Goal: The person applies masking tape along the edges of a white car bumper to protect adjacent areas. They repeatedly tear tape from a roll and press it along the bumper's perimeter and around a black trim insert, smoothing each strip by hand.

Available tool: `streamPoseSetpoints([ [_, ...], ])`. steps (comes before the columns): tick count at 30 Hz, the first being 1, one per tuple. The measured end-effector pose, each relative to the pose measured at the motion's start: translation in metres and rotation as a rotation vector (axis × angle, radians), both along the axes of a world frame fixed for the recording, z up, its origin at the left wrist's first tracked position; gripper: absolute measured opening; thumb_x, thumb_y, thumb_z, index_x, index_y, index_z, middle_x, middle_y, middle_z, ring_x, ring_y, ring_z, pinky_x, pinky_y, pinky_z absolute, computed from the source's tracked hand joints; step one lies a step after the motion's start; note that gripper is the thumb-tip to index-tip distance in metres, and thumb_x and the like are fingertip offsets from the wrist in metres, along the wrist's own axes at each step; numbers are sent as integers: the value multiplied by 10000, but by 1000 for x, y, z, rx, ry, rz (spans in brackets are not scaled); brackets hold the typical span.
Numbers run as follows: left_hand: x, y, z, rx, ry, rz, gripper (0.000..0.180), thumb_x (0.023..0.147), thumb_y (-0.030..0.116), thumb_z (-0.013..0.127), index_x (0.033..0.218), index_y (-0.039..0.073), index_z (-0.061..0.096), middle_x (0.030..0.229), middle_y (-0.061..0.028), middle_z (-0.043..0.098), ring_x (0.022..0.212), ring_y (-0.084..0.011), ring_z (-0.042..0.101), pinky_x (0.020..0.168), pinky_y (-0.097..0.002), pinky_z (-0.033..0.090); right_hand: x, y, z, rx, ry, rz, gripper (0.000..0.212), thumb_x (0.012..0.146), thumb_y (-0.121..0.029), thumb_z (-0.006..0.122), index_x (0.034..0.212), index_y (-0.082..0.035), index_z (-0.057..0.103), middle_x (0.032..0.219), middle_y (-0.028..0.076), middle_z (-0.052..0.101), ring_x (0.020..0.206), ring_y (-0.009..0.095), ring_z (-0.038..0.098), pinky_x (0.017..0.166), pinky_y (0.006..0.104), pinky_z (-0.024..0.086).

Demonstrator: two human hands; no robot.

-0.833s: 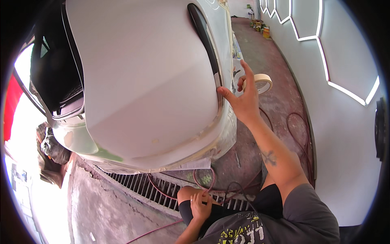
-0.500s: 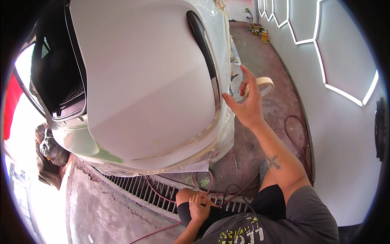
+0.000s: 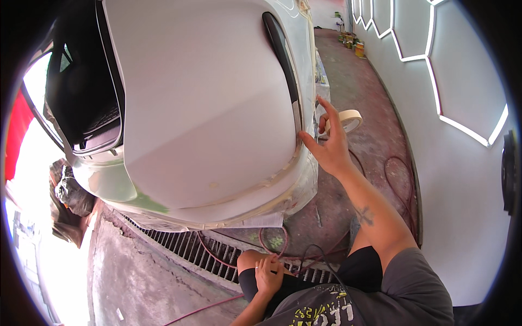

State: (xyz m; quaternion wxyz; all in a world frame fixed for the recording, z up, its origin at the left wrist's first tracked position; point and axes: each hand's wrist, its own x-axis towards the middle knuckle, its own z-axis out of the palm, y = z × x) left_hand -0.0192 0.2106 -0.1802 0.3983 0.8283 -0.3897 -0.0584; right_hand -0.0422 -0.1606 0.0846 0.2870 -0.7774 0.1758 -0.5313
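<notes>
A large, matte pale grey car body panel fills the middle of the view, a long dark strip set along its right side. My right hand reaches up to that edge, thumb and index finger apart, the thumb overlapping the trim. Whether it touches cannot be told. A roll of cream masking tape sits at the outer side of this hand, held by the rear fingers, which are partly hidden. My left hand rests on my left knee, fingers laid over it, with nothing seen in them.
Masking sheets hang along the car's lower right edge. A metal floor grate and red hoses lie below. On the right stands a pale wall with hexagonal light tubes. Paint cans stand far back; a dark bag lies left.
The view has shifted slightly, moving the car a little right in the picture. My right hand, still with the tape roll, has come nearer the panel's right edge. The left hand stays on my knee.
</notes>
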Motion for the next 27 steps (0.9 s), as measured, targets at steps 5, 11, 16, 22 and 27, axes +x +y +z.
streamPoseSetpoints([
  [5, 6, 4, -6, -13, -24, -6, 385, 906, 167, 813, 1274, 79, 742, 1085, -130, 727, 1062, -393, 661, 977, -495, 524, -2, 8, 25, -43, -31, -26, 983, 822, -211, 899, 1689, -167, 439, 974, 38, 509, 889, 208, 532, 851, 392, 509],
  [11, 1, 1, -5, -13, -28, -8, 408, 890, 145, 829, 1272, 46, 727, 1067, -136, 721, 1028, -353, 695, 1013, -484, 509, 13, 18, 59, -78, -1, -86, 1077, 778, -160, 840, 1736, -211, 351, 985, 86, 553, 916, 269, 593, 858, 446, 523],
  [16, 0, 0, -3, -37, -22, -23, 398, 903, 144, 820, 1278, 46, 728, 1059, -125, 719, 1036, -349, 696, 1014, -492, 501, 14, 16, 100, -189, -4, -87, 1105, 786, -150, 831, 1755, -227, 305, 986, 87, 551, 926, 277, 599, 882, 447, 518],
  [22, 0, 5, 0, -59, -32, 0, 375, 921, 145, 814, 1276, 58, 733, 1046, -107, 716, 1039, -344, 691, 992, -484, 499, 11, 23, 88, -167, 53, -123, 1100, 799, -138, 827, 1760, -225, 298, 978, 84, 541, 909, 269, 594, 866, 446, 515],
  [27, 0, 10, 2, -62, -11, 12, 375, 913, 143, 818, 1268, 59, 734, 1044, -112, 711, 1023, -358, 681, 973, -480, 505, 6, 30, 27, 9, 134, -98, 1080, 821, -145, 837, 1762, -193, 310, 939, 72, 518, 860, 230, 569, 810, 408, 521],
])
